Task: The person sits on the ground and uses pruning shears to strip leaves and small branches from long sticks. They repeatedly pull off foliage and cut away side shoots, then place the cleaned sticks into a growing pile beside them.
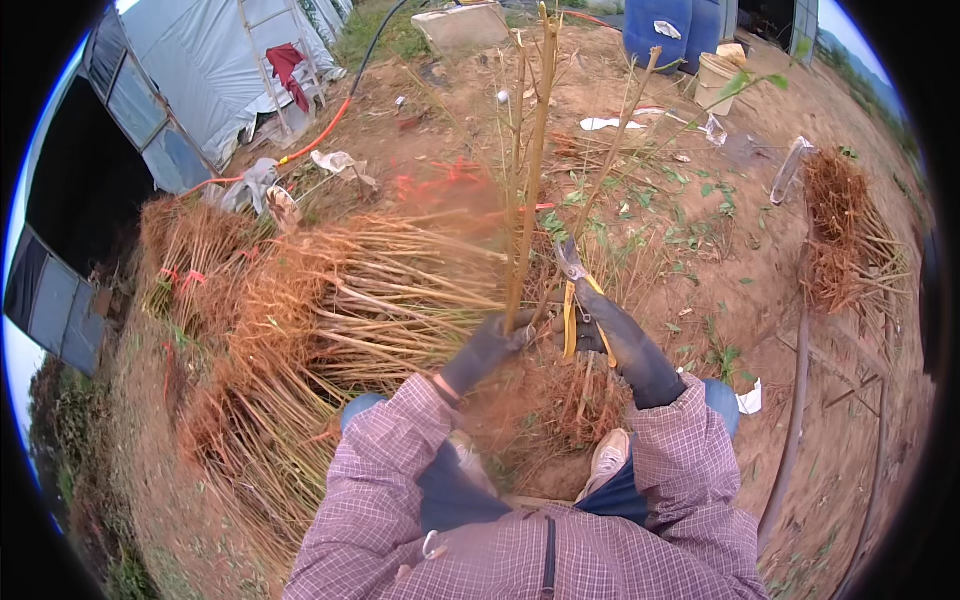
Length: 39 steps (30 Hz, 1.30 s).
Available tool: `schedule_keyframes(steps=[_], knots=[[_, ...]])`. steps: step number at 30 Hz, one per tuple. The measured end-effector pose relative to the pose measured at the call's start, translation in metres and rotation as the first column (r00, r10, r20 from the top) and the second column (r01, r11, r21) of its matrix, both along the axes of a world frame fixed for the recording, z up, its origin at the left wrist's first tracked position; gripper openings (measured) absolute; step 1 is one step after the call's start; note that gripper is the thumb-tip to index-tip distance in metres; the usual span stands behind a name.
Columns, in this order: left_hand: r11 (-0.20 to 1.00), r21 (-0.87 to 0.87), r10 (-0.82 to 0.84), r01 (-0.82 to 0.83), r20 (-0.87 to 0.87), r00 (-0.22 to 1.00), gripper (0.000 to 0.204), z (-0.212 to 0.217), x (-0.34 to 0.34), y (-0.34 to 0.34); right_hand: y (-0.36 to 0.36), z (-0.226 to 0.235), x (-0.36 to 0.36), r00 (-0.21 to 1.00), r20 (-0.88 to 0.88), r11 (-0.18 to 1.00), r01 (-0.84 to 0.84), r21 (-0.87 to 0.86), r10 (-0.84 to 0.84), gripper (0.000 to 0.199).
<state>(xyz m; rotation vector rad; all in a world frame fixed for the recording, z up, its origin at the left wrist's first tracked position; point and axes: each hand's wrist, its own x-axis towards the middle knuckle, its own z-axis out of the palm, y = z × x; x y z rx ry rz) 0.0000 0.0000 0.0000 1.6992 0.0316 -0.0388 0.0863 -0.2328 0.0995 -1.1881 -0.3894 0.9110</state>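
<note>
Our left hand [487,350], gloved, fingers clamped round upright saplings [528,180] just above their roots. Our right hand [610,335] grips yellow shears [575,300], fingers shut on handles, blades beside the stems. Sapling pile [330,300] lies to our left.

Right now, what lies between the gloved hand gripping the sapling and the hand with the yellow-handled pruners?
In the head view, only thin sapling stems cross the short gap between the left hand and the right hand holding the pruners.
</note>
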Motion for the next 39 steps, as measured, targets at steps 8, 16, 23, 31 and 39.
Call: schedule_keyframes(steps=[8, 16, 23, 31, 39], knots=[[0.994, 0.028, 0.104, -0.104, -0.001, 0.995, 0.043, -0.019, 0.022, -0.011, -0.009, 0.004, 0.02, 0.997, -0.067, 0.996, 0.035, -0.085, -0.041, 0.048], [0.995, 0.061, 0.079, -0.077, -0.025, 0.997, 0.04, 0.0, 0.007, -0.019, -0.015, -0.018, 0.021, 0.989, -0.146, 0.988, 0.033, 0.152, -0.011, 0.046], [0.76, 0.491, 0.475, -0.425, 0.026, 0.879, 0.041, -0.056, 0.014, -0.025, 0.008, 0.01, -0.017, 0.982, -0.049, 0.981, -0.18, 0.072, 0.184, 0.054], [0.701, 0.428, 0.515, -0.57, 0.249, 0.82, 0.054, -0.02, -0.002, -0.053, 0.033, -0.015, -0.034, 0.9, 0.377, 0.946, 0.291, -0.144, -0.219, 0.053], [0.886, 0.278, 0.38, -0.37, 0.019, 0.925, 0.044, -0.077, 0.008, -0.042, 0.003, -0.012, -0.005, 0.995, -0.071, 0.998, -0.066, 0.013, 0.067, 0.056]])
